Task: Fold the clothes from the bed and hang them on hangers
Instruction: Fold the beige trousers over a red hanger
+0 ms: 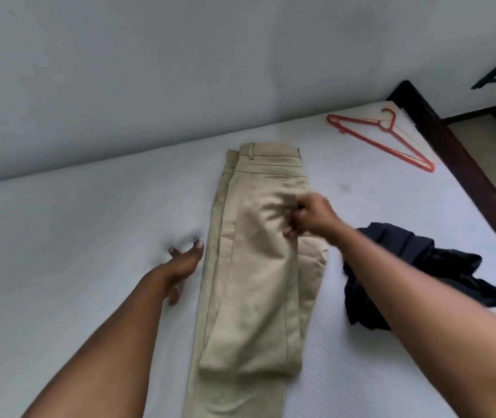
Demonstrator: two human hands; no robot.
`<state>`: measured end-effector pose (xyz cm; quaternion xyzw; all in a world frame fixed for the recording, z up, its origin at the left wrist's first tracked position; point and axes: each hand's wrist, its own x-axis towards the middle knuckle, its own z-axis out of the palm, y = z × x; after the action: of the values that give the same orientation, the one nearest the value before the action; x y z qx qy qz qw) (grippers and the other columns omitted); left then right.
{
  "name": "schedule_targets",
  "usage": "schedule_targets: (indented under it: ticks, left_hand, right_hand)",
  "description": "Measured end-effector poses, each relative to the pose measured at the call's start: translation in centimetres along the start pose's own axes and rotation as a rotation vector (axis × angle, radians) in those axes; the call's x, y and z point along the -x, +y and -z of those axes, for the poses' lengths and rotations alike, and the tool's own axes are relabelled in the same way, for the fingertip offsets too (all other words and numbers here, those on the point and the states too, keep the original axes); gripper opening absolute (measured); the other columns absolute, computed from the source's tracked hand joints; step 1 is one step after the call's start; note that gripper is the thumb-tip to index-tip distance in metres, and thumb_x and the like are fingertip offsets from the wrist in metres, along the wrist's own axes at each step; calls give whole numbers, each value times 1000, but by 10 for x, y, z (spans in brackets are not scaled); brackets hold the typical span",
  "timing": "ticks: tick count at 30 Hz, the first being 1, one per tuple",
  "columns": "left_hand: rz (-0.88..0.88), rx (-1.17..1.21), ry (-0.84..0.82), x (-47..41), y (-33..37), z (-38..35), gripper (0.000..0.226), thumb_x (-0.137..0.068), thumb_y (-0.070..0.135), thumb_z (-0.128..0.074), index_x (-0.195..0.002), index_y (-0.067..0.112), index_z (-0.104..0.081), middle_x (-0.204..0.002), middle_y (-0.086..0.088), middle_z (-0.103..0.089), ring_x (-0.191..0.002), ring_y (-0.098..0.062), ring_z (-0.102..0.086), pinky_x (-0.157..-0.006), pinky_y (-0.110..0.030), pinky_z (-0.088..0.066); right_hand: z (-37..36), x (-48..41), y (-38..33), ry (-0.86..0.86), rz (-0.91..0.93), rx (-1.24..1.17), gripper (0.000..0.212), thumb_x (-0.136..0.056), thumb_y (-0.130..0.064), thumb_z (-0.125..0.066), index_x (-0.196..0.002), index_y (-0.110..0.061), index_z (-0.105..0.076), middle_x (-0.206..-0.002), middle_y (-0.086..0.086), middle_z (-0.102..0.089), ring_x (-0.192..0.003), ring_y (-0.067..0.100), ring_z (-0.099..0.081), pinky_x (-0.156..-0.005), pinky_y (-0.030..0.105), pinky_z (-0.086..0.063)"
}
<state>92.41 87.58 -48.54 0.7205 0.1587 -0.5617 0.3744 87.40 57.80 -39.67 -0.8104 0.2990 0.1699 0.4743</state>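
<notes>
Beige trousers (255,267) lie lengthwise on the white bed (74,251), legs laid together and their lower part doubled back over the upper part, waistband at the far end. My right hand (307,217) pinches the folded fabric at its right edge, fingers curled, slightly blurred. My left hand (184,260) rests with straight fingers on the sheet just left of the trousers, touching no cloth. Two red hangers (382,140) lie stacked at the bed's far right corner.
A crumpled dark garment (415,267) lies on the bed to the right of the trousers, partly under my right forearm. A dark wooden bed frame (463,164) runs along the right edge. A pale wall (180,70) borders the far side.
</notes>
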Motion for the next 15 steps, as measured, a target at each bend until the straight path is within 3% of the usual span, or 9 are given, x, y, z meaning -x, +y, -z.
schedule_targets:
  ticks: [4, 5, 7, 8, 10, 12, 15]
  left_hand:
    - [93, 15, 28, -22, 9, 1, 103, -85, 90, -26, -162, 35, 16, -171, -2, 19, -155, -49, -7, -115, -72, -26]
    - [84, -36, 45, -27, 7, -3, 100, -84, 92, -22, -162, 39, 12, -172, -2, 17, -155, -49, -3, -117, -72, -22]
    - [24, -196, 92, -40, 5, -12, 95, -77, 98, -10, -159, 51, 1, -172, -10, 13, -152, -56, 8, -120, -72, -9]
    - [2, -272, 112, -43, 3, -16, 93, -75, 98, -6, -157, 54, -2, -171, -16, 13, -149, -61, 14, -120, -72, -3]
    - [-3, -333, 115, -46, 3, -18, 80, -85, 90, -4, -157, 56, 0, -169, -20, 17, -144, -64, 21, -119, -71, 4]
    - [5, -270, 112, -44, 3, -17, 72, -90, 84, -7, -157, 58, 0, -170, -13, 19, -147, -59, 24, -120, -71, 3]
    - [34, -160, 95, -40, 2, -15, 79, -82, 92, -13, -154, 62, 0, -169, 2, 27, -151, -47, 26, -118, -75, -9]
  right_hand:
    - [38, -98, -54, 201, 111, -91, 12, -102, 0, -58, -107, 0, -68, -83, 19, -70, -56, 20, -72, -59, 41, -63]
    - [44, -122, -58, 236, 81, -84, 13, -99, -7, -61, -110, -3, -68, -91, 19, -72, -64, 23, -75, -64, 43, -64]
    - [49, -156, -56, 331, -22, 68, 44, -86, -22, -62, -128, -12, -63, -113, 17, -72, -94, 35, -76, -82, 49, -64]
    - [45, -163, -52, 348, -58, 199, 59, -82, -24, -61, -140, -14, -55, -123, 17, -69, -108, 39, -71, -91, 47, -61]
    - [27, -153, -46, 358, -81, 349, 67, -88, -19, -62, -151, -11, -42, -137, 19, -60, -125, 41, -60, -100, 42, -52]
    - [3, -130, -35, 396, -42, 326, 64, -92, -16, -61, -152, -12, -40, -145, 16, -52, -130, 38, -55, -105, 41, -46]
    - [-27, -101, 3, 403, -39, 282, 61, -92, -25, -65, -147, -15, -39, -144, 12, -49, -125, 35, -54, -105, 43, -44]
